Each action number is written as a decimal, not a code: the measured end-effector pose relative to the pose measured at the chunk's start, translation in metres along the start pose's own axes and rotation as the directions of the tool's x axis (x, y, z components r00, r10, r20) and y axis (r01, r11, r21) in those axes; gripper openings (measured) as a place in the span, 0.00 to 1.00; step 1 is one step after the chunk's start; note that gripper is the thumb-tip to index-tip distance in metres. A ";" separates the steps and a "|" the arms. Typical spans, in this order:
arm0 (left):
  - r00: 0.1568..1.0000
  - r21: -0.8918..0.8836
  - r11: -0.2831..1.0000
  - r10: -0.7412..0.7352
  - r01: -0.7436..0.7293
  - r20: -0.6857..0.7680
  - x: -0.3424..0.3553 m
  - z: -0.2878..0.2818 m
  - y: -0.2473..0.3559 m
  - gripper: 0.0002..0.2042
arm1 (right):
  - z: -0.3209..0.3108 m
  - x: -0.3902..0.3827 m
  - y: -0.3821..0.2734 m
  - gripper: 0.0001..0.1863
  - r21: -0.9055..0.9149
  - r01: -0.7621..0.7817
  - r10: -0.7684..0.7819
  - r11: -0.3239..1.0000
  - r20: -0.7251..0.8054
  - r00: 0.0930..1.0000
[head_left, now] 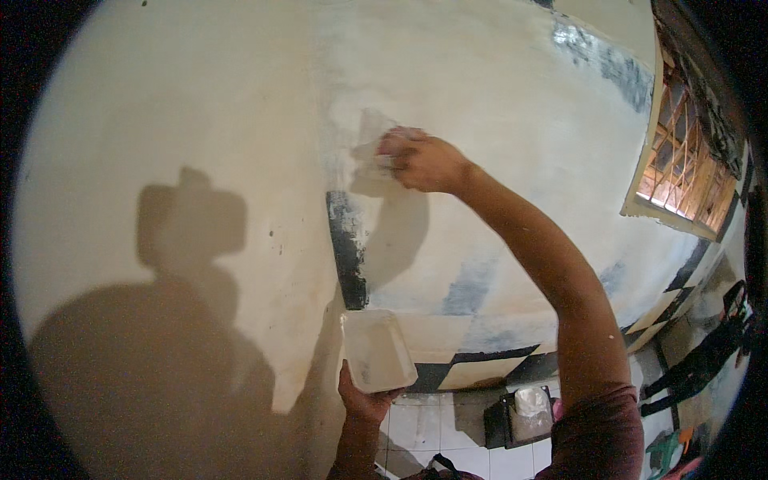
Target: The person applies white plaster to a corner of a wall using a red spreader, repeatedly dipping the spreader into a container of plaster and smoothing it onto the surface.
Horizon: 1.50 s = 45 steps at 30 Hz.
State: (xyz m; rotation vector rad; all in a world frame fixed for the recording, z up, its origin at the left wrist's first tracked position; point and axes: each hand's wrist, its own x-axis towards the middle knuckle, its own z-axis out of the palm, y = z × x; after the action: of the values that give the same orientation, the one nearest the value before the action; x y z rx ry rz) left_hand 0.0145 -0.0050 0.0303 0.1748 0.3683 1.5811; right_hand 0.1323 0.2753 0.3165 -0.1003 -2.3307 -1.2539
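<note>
My right hand (420, 164) is raised against the cream-painted wall (496, 112), fingers closed around a small pinkish, pale object that I cannot make out, over a whitish smeared area. Just below that, a dark, partly covered strip (346, 240) runs down beside the corner. At the lower middle my left hand (364, 400) grips a white rectangular tray (376, 348) from underneath and the side, with pale material inside. The plain wall on the left (264, 160) carries my shadow.
A barred window (680, 160) is at upper right. Black-and-cream checks (488, 372) band the lower wall. On the tiled floor (412, 440) sit a dark box (520, 436) with a white item on top and a green object (664, 456). A dark, unclear shape (704, 360) stands at the right.
</note>
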 end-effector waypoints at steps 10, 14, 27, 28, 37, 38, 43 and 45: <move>0.989 -0.163 0.985 -0.034 0.057 0.144 0.009 0.003 -0.033 0.29 | -0.149 -0.206 0.038 0.24 -0.281 -0.399 0.447 0.873 0.135 0.884; 0.994 -0.155 0.987 -0.027 0.043 0.108 0.012 0.009 -0.040 0.29 | -0.144 -0.130 0.041 0.21 -0.252 -0.540 0.528 0.803 -0.116 0.841; 0.984 -0.092 0.994 -0.034 0.051 0.178 -0.002 -0.001 -0.066 0.32 | -0.009 -0.159 -0.115 0.22 0.087 -0.488 0.491 0.868 -0.007 0.871; 0.978 -0.113 0.992 -0.027 0.052 0.207 -0.005 -0.005 -0.068 0.31 | -0.011 -0.180 -0.155 0.23 0.214 -0.547 0.519 0.809 0.177 0.837; 0.984 -0.051 0.986 -0.153 0.158 0.088 -0.023 0.002 -0.115 0.29 | -0.076 -0.363 -0.294 0.18 0.479 -0.871 0.908 -0.104 0.403 0.113; 0.984 -0.052 0.986 -0.155 0.160 0.089 -0.025 0.007 -0.122 0.29 | -0.079 -0.384 -0.305 0.16 0.633 -0.656 0.876 -0.412 0.474 -0.093; 0.988 0.053 0.987 -0.150 0.148 0.030 -0.018 0.016 -0.168 0.30 | -0.103 -0.450 -0.359 0.07 0.542 0.307 0.389 -0.782 0.810 -0.440; 0.986 0.057 0.986 -0.161 0.159 0.037 -0.012 0.019 -0.189 0.30 | -0.113 -0.463 -0.360 0.05 0.442 0.437 0.274 -0.783 0.876 -0.396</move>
State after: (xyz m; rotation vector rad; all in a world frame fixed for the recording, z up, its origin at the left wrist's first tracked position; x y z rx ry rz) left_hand 0.1995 -0.0126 -0.0150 0.2145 0.3832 1.4079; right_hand 0.4789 0.0523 -0.1163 -0.8498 -0.2250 1.5229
